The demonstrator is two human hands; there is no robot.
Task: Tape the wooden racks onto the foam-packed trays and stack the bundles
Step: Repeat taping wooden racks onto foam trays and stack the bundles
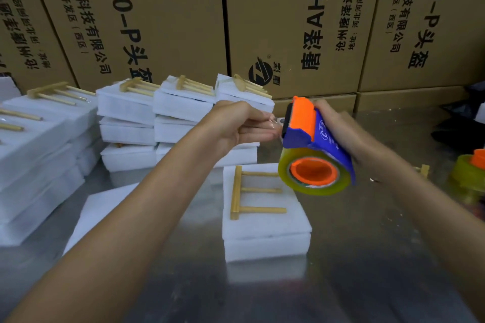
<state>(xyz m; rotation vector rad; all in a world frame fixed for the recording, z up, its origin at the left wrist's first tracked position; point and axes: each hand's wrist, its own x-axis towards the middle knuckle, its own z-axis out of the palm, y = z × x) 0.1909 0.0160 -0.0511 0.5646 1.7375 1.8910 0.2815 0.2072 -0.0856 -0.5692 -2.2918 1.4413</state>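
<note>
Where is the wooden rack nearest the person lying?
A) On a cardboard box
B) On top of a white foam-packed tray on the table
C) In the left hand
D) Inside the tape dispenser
B: the wooden rack lies flat on the white foam-packed tray, below the tape dispenser that the right hand holds.

Tall cardboard boxes (162,16) printed with black characters line the far side of the shiny metal surface (367,257); dark fabric (462,126) lies far right.
</note>
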